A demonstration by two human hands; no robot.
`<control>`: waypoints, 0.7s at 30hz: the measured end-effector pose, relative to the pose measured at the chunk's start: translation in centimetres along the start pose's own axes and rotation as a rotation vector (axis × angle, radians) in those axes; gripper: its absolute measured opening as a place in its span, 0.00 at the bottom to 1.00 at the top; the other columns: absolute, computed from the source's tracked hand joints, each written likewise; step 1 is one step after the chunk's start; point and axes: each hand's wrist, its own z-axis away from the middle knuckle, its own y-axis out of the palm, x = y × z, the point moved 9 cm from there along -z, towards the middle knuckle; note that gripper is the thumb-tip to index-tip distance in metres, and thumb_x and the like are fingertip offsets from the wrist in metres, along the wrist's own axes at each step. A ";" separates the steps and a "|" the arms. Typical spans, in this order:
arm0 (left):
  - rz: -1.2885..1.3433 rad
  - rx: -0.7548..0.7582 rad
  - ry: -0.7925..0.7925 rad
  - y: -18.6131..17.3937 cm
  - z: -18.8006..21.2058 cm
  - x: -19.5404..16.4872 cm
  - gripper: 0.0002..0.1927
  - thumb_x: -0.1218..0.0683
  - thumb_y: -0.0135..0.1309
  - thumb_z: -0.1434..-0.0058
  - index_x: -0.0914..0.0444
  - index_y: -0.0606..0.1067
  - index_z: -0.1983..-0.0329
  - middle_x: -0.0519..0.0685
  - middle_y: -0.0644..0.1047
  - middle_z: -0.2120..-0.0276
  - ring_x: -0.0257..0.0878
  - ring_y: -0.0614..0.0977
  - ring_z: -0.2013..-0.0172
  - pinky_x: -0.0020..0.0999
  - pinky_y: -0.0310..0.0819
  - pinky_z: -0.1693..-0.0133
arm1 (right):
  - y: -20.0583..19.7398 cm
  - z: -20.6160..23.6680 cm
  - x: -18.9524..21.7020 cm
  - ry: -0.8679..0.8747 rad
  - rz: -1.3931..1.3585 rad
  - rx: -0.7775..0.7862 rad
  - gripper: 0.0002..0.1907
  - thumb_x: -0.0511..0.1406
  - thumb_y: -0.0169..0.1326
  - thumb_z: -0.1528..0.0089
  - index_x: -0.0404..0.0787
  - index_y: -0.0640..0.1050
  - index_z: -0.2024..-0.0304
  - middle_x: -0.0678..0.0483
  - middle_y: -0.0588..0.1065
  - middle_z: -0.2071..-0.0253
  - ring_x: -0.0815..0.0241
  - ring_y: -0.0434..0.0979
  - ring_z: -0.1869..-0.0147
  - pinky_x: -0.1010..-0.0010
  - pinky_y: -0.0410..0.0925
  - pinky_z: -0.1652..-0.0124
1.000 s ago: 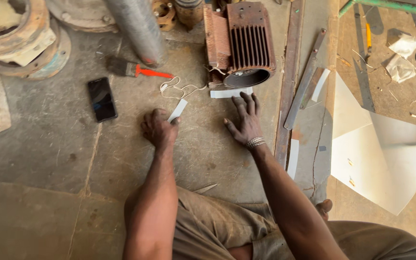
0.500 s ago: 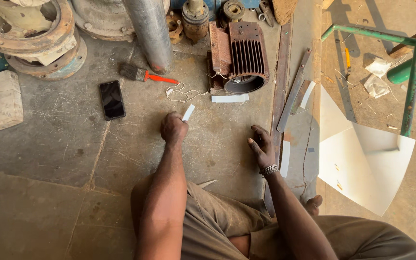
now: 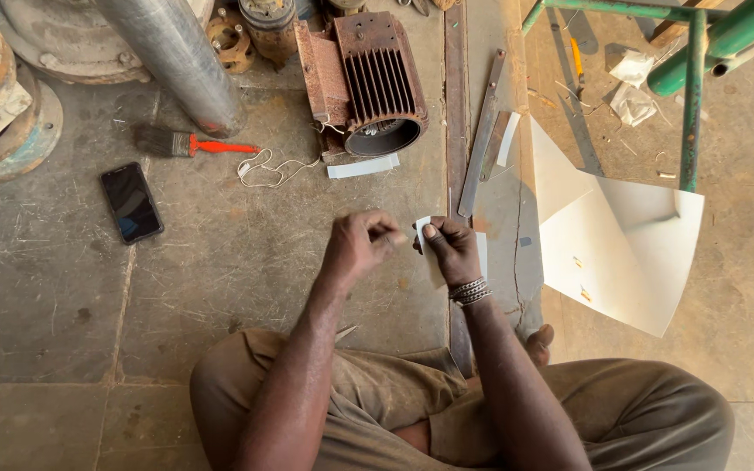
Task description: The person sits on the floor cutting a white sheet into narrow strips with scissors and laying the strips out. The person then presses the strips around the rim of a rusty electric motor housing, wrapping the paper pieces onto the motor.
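A small white paper strip is held between the two hands, which are brought close together above the concrete floor. The right hand is closed around the strip, with the thumb pressed on its upper edge and the fingers curled behind it. The left hand is also curled, its thumb and fingertips pinched together and pointed toward the same strip; whether the paper is really gripped by it cannot be told, because the contact is hidden.

The strip looks thin, very light and flexible, so it is judged that it bends and creases easily and can tear if pulled hard. It is best taken at the edges with a soft pinch of the fingertips, as little force is needed.

Just beyond the hands, another white strip lies flat, and behind it a rusty finned motor housing stands. To the left of the hands, a loop of white string, a brush with an orange handle and a dark phone are seen. To the right, a large white sheet is spread, with long metal bars between it and the hands.
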 end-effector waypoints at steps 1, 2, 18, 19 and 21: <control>0.001 -0.052 0.105 -1.3 -0.3 -0.7 0.06 0.56 0.65 0.38 0.62 0.81 0.61 0.47 0.84 0.67 0.34 0.86 0.68 0.27 0.83 0.67 | -0.1 -0.2 0.3 0.022 0.045 0.081 0.09 0.35 0.56 0.31 0.34 0.81 0.56 0.56 0.80 0.67 0.68 0.79 0.63 0.75 0.72 0.60; 0.002 -0.099 0.209 -2.2 -0.3 -1.6 0.04 0.57 0.62 0.35 0.62 0.81 0.58 0.47 0.84 0.65 0.34 0.87 0.65 0.27 0.84 0.65 | 0.1 -0.3 0.4 0.044 0.088 0.160 0.09 0.35 0.55 0.31 0.35 0.81 0.56 0.57 0.79 0.68 0.68 0.78 0.64 0.76 0.72 0.60; -0.015 0.227 0.257 1.2 -1.5 -1.9 0.08 0.59 0.66 0.43 0.56 0.85 0.60 0.45 0.85 0.66 0.33 0.86 0.67 0.27 0.82 0.69 | 0.9 -0.6 4.5 0.012 0.263 0.326 0.10 0.36 0.63 0.37 0.38 0.81 0.57 0.57 0.81 0.63 0.69 0.78 0.60 0.75 0.73 0.60; -0.013 0.215 0.295 1.2 -1.4 -1.9 0.08 0.58 0.65 0.43 0.56 0.84 0.60 0.45 0.85 0.64 0.33 0.86 0.65 0.27 0.82 0.66 | 1.3 -0.4 5.1 -0.033 0.309 0.351 0.13 0.36 0.66 0.40 0.38 0.81 0.56 0.57 0.81 0.62 0.68 0.78 0.60 0.74 0.73 0.60; -0.047 0.221 0.316 1.4 -1.4 -1.5 0.08 0.58 0.66 0.43 0.56 0.84 0.60 0.46 0.85 0.63 0.33 0.86 0.64 0.27 0.82 0.63 | 1.9 -0.4 6.0 -0.093 0.449 0.352 0.16 0.37 0.69 0.44 0.40 0.82 0.56 0.57 0.82 0.61 0.67 0.79 0.61 0.73 0.72 0.61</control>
